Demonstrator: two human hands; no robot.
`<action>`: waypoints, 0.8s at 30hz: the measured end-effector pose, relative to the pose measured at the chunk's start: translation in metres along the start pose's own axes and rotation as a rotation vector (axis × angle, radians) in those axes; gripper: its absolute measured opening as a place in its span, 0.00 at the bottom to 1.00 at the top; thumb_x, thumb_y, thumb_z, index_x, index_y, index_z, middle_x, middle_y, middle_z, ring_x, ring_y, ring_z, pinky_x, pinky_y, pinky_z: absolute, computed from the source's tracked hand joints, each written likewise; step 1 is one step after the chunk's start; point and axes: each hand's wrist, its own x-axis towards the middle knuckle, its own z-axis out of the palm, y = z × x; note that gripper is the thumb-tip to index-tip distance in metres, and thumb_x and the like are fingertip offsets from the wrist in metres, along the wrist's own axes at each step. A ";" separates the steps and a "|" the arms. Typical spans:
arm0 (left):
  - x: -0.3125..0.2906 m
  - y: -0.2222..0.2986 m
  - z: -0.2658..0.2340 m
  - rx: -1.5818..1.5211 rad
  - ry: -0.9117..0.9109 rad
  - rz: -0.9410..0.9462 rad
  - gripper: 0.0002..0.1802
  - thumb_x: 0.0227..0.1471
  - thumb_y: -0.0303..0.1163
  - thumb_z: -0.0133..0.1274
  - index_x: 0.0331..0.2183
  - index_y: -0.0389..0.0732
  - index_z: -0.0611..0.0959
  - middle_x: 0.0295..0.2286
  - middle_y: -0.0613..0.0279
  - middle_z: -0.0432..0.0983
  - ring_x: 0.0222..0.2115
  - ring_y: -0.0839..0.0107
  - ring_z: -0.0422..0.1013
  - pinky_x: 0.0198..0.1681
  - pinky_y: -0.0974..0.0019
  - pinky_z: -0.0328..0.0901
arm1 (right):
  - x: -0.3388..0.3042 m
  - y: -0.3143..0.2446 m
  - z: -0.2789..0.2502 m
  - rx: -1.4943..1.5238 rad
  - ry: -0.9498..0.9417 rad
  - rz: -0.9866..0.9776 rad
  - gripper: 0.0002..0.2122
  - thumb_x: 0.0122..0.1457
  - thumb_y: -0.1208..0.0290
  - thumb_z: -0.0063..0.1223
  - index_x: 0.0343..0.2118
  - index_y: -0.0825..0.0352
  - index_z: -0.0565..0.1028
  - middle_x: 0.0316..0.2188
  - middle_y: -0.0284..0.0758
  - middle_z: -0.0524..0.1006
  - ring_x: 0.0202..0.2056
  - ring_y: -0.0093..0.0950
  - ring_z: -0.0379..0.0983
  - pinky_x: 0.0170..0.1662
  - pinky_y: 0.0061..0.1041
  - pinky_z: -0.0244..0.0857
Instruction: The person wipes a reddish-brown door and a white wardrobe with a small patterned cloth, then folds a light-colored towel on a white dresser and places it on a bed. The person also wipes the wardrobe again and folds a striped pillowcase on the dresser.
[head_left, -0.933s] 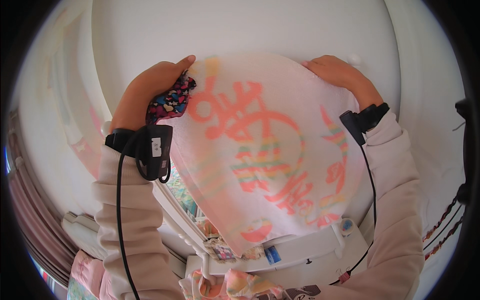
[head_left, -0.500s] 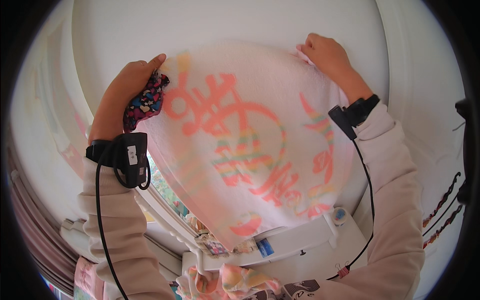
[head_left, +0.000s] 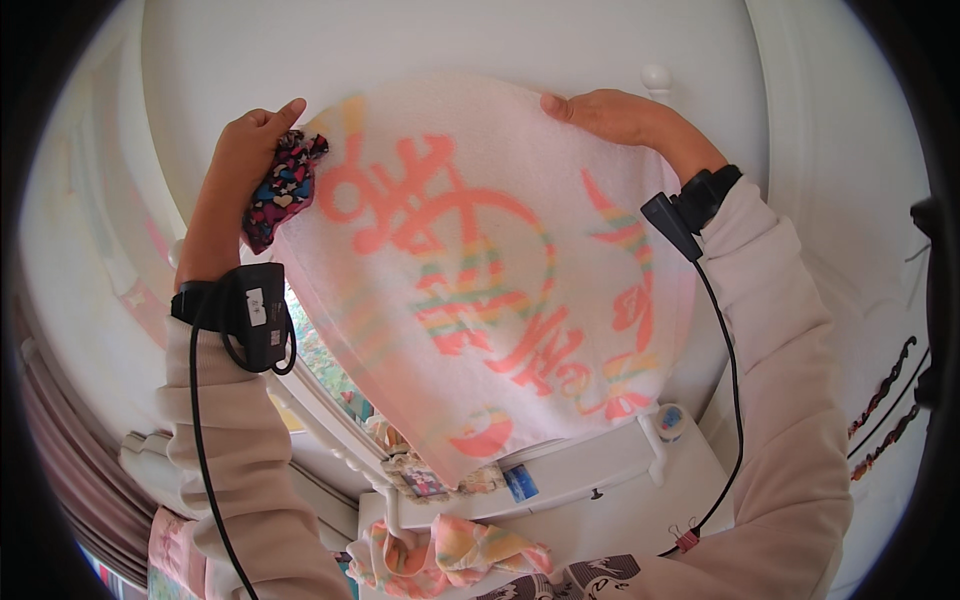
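A white towel [head_left: 480,260] with coral, yellow and green patterns hangs spread out in front of me. My left hand [head_left: 250,140] is closed on its upper left corner, thumb pointing up. A dark cloth [head_left: 285,190] with colourful hearts and stars hangs from that same hand, against the towel's left side. At the towel's top right edge, my right hand [head_left: 610,115] grips the cloth, with some fingers hidden. Black devices [head_left: 262,318] with cables are strapped round both wrists.
Behind the towel stands a white dresser [head_left: 600,500] with a round white knob [head_left: 656,78] on a post. Photos [head_left: 430,478] and a small round container [head_left: 670,422] are on it. A pastel cloth [head_left: 450,550] lies below. A curtain [head_left: 80,450] hangs left.
My right hand has moved left along the towel's top edge and turned, uncovering the white knob behind. My left hand and the towel have shifted slightly left.
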 end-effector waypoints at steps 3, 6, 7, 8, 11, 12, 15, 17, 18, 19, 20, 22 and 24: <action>-0.002 0.000 -0.002 0.033 0.083 0.050 0.36 0.48 0.63 0.60 0.30 0.32 0.83 0.23 0.63 0.75 0.25 0.74 0.69 0.34 0.68 0.66 | 0.004 -0.001 -0.001 -0.094 -0.046 0.049 0.56 0.44 0.15 0.30 0.53 0.71 0.75 0.53 0.56 0.72 0.57 0.48 0.67 0.58 0.39 0.61; -0.003 -0.002 -0.004 0.085 0.191 0.118 0.36 0.48 0.63 0.59 0.32 0.33 0.84 0.23 0.62 0.77 0.25 0.72 0.70 0.35 0.67 0.67 | 0.005 -0.001 0.003 -0.096 0.009 -0.007 0.52 0.47 0.17 0.32 0.50 0.68 0.78 0.48 0.50 0.77 0.53 0.44 0.71 0.54 0.38 0.63; -0.004 -0.003 -0.004 0.100 0.215 0.138 0.36 0.48 0.63 0.59 0.32 0.33 0.84 0.23 0.62 0.77 0.25 0.71 0.70 0.35 0.66 0.67 | 0.005 0.000 0.006 -0.098 0.052 0.020 0.50 0.47 0.18 0.32 0.47 0.68 0.78 0.45 0.48 0.78 0.51 0.43 0.72 0.52 0.38 0.64; -0.005 -0.003 -0.006 0.114 0.223 0.118 0.35 0.48 0.62 0.59 0.34 0.34 0.84 0.23 0.63 0.77 0.25 0.72 0.70 0.35 0.67 0.66 | 0.003 0.002 0.008 -0.109 0.084 0.046 0.49 0.48 0.18 0.33 0.45 0.68 0.79 0.43 0.45 0.79 0.48 0.42 0.74 0.49 0.38 0.65; -0.015 -0.005 -0.018 0.091 0.349 0.091 0.35 0.49 0.62 0.58 0.35 0.34 0.85 0.23 0.63 0.76 0.24 0.73 0.69 0.34 0.68 0.66 | -0.002 0.008 0.020 -0.273 0.317 -0.074 0.45 0.51 0.21 0.35 0.40 0.67 0.80 0.37 0.41 0.80 0.42 0.40 0.76 0.43 0.37 0.67; -0.022 -0.007 -0.026 0.084 0.375 0.084 0.35 0.49 0.63 0.57 0.35 0.35 0.85 0.23 0.64 0.76 0.25 0.75 0.69 0.34 0.69 0.65 | -0.003 0.011 0.024 -0.345 0.406 -0.164 0.43 0.52 0.23 0.36 0.38 0.68 0.80 0.35 0.39 0.81 0.39 0.40 0.77 0.41 0.37 0.67; -0.032 -0.017 -0.031 0.040 0.419 0.046 0.35 0.49 0.64 0.57 0.35 0.36 0.85 0.24 0.65 0.76 0.26 0.76 0.69 0.36 0.70 0.65 | -0.003 0.017 0.030 -0.428 0.782 -0.328 0.36 0.55 0.31 0.45 0.40 0.68 0.79 0.37 0.42 0.81 0.38 0.42 0.76 0.41 0.37 0.68; -0.042 -0.030 -0.032 0.041 0.411 -0.018 0.32 0.49 0.61 0.59 0.34 0.36 0.86 0.25 0.66 0.76 0.27 0.78 0.69 0.37 0.72 0.64 | -0.001 0.019 0.031 -0.402 0.831 -0.441 0.31 0.56 0.38 0.52 0.41 0.69 0.78 0.38 0.43 0.80 0.39 0.42 0.76 0.43 0.38 0.67; -0.046 -0.037 -0.030 0.028 0.393 -0.029 0.32 0.49 0.60 0.59 0.34 0.36 0.86 0.25 0.66 0.77 0.27 0.78 0.68 0.37 0.72 0.64 | -0.003 0.019 0.031 -0.368 0.846 -0.454 0.29 0.56 0.42 0.55 0.42 0.69 0.78 0.38 0.44 0.80 0.40 0.42 0.76 0.45 0.39 0.67; -0.051 -0.045 -0.027 0.026 0.378 -0.055 0.31 0.50 0.59 0.60 0.33 0.36 0.86 0.25 0.66 0.77 0.27 0.79 0.68 0.37 0.72 0.64 | -0.002 0.019 0.030 -0.361 0.806 -0.426 0.27 0.58 0.44 0.55 0.43 0.68 0.78 0.40 0.42 0.80 0.42 0.41 0.75 0.48 0.38 0.65; -0.060 -0.055 -0.026 -0.014 0.343 -0.071 0.26 0.52 0.54 0.61 0.32 0.37 0.86 0.25 0.68 0.77 0.27 0.80 0.68 0.36 0.73 0.63 | -0.008 0.019 0.034 -0.341 0.764 -0.380 0.25 0.59 0.47 0.55 0.45 0.67 0.77 0.42 0.41 0.79 0.44 0.40 0.74 0.51 0.37 0.63; -0.070 -0.072 -0.030 -0.046 0.300 -0.065 0.22 0.55 0.49 0.59 0.32 0.36 0.86 0.28 0.67 0.79 0.29 0.80 0.69 0.37 0.74 0.64 | -0.015 0.017 0.038 -0.351 0.829 -0.428 0.22 0.60 0.51 0.56 0.47 0.67 0.76 0.44 0.39 0.79 0.47 0.39 0.73 0.56 0.38 0.61; -0.109 -0.100 -0.027 -0.078 0.229 -0.073 0.16 0.58 0.41 0.58 0.31 0.36 0.85 0.27 0.69 0.79 0.28 0.82 0.69 0.35 0.75 0.64 | -0.034 0.014 0.050 -0.354 0.859 -0.546 0.20 0.59 0.56 0.58 0.47 0.67 0.76 0.45 0.38 0.78 0.48 0.38 0.72 0.60 0.40 0.58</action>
